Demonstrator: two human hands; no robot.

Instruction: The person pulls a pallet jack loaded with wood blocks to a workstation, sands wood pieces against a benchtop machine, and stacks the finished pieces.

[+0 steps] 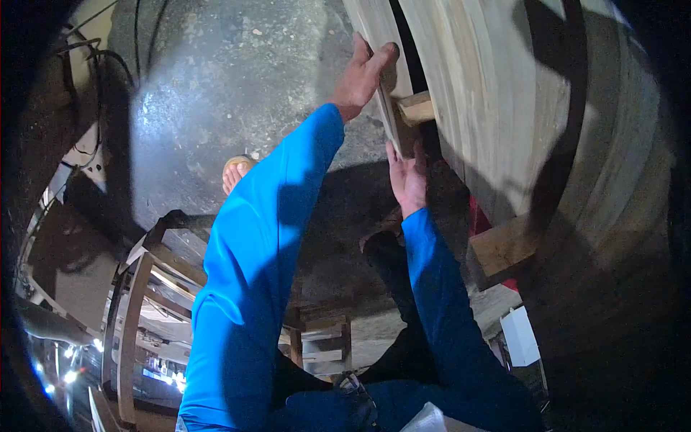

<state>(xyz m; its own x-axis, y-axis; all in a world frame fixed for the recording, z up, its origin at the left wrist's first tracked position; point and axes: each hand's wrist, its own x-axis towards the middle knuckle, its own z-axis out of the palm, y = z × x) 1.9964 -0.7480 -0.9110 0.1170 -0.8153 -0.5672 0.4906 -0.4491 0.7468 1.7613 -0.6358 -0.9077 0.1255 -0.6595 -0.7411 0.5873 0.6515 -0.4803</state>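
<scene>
A long pale wooden board (373,27) runs from the top of the view down towards me, standing a little apart from a larger stack of planks. My left hand (358,81) grips its left edge partway along, thumb and fingers to either side. At the board's near end, my right hand (409,181) holds from below, palm upward, with its fingertips against the wood. A short wooden block (417,108) lies crosswise between this board and the stack. Some fingers of both hands are hidden by the board.
Wide planks (497,93) lie stacked on the right, with a wooden block (502,247) beneath them. A wooden frame (133,338) stands at lower left, and cables (93,54) hang at upper left. The floor (223,79) is stained concrete.
</scene>
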